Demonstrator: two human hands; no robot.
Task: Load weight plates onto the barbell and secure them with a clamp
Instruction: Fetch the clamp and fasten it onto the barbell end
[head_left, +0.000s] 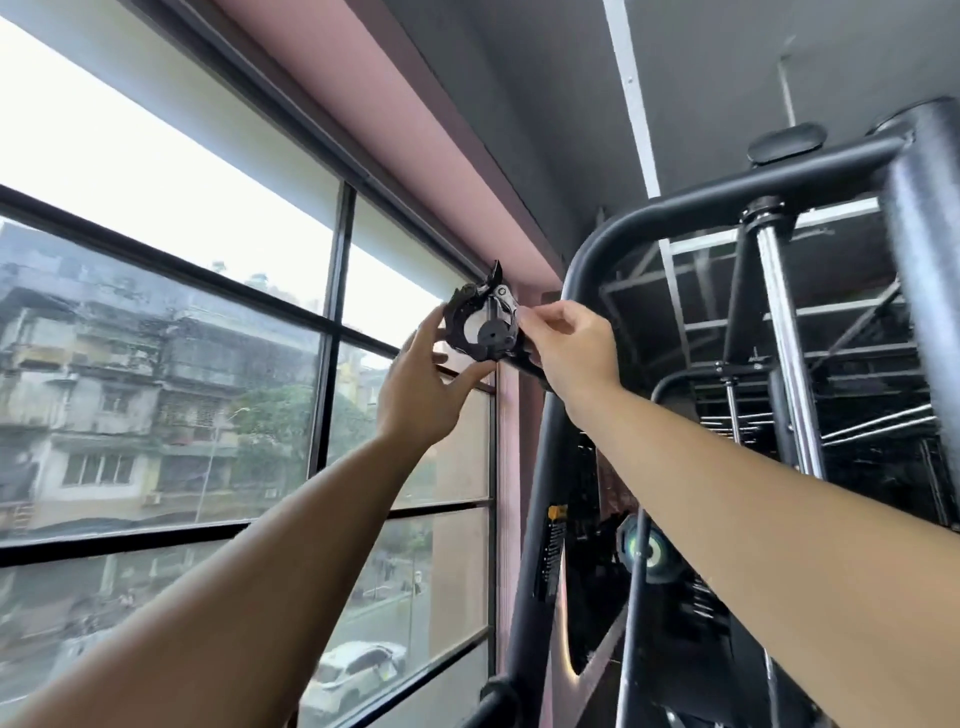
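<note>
Fingers (540, 315) pinching clamp (480, 325), left hand (415, 389) cupping it

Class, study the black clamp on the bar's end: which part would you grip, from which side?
Probably grip the clamp by its ring's outer rim, from left and right, as the left hand and right hand do. Its lever sticks up on top, so leave that free.

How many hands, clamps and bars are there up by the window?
hands: 2, the left hand and the right hand
clamp: 1
barbell: 1
total: 4
</note>
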